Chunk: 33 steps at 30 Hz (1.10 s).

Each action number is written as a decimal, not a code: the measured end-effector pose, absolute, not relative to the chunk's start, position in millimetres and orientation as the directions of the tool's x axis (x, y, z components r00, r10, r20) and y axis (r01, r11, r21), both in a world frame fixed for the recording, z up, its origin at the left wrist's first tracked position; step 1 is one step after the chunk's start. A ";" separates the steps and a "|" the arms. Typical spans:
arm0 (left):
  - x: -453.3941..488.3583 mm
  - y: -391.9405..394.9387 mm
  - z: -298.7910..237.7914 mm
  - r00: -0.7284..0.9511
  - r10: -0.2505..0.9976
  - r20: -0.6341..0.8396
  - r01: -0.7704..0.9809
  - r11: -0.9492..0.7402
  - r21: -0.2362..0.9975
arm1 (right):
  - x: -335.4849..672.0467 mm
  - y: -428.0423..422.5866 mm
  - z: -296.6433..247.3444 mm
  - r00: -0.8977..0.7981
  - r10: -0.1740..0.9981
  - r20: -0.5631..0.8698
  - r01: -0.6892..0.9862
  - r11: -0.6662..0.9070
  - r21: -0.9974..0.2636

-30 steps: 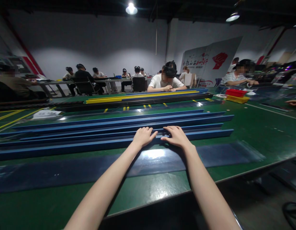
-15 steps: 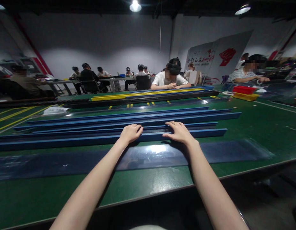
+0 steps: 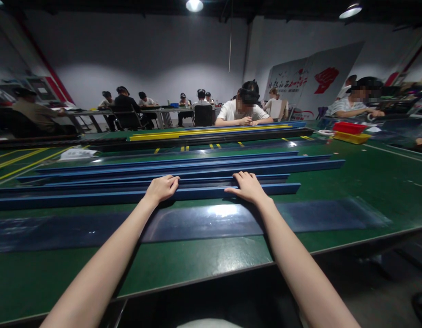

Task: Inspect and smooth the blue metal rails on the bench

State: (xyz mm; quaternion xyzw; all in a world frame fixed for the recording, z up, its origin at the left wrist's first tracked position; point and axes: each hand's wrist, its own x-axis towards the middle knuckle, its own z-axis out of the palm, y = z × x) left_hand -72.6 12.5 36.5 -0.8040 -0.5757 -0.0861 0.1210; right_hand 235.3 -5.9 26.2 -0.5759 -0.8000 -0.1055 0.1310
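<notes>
My left hand (image 3: pixel 163 187) is closed over the nearest long blue channel strip (image 3: pixel 105 197), its fingers curled across the upper edge. Farther right on that same strip rests my right hand (image 3: pixel 248 186), thumb apart from the fingers and the fingers reaching over the top. Its palm side is hidden. Behind this strip, more blue channel strips (image 3: pixel 265 169) lie roughly parallel on the green table (image 3: pixel 197 262). Closer to me lies a flat, shiny, clear-looking sheet strip (image 3: pixel 204 225), below both wrists.
Farther back lie yellow strips (image 3: pixel 156 136) and black strips (image 3: pixel 231 137). A red tray (image 3: pixel 349 128) sits on a yellow tray (image 3: pixel 351 137) at right. A white packet (image 3: pixel 77 154) lies at left. A co-worker (image 3: pixel 243 107) sits across the table.
The nearest blue channel strip has slid left, its right end now closer to my right hand. My left hand has moved left with it; my right hand has shifted only slightly left.
</notes>
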 end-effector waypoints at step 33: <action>37.4 9.0 40.2 0.302 0.885 0.353 0.948 -0.318 -0.014 | 236.6 -11.6 29.5 -0.374 0.836 0.401 0.909 0.417 -0.023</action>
